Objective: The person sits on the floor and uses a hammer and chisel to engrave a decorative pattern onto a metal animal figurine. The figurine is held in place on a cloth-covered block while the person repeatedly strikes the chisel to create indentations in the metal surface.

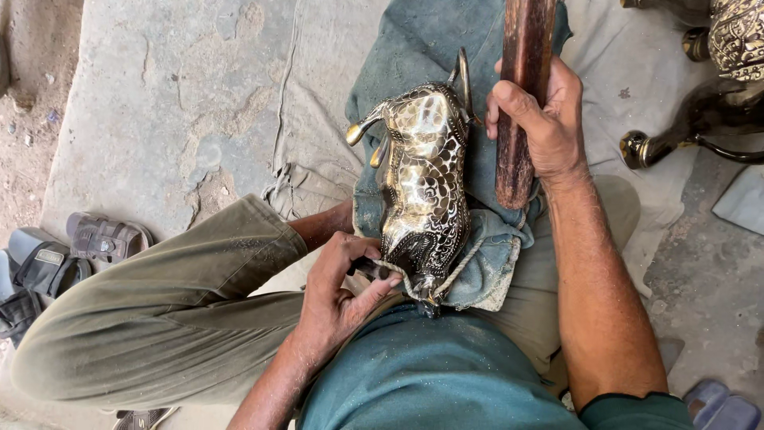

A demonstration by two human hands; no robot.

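Wooden stick [521,87] runs off the top edge; small tool [368,268] mostly hidden inside left fingers [350,255]

Soft, even daylight is seen throughout — no hard shadows are cast. Bright glare is thrown off the engraved metal figure [423,179] just left of the right hand [539,119]. Sharp focus is held centrally — slight stretching is noticed at the edges.
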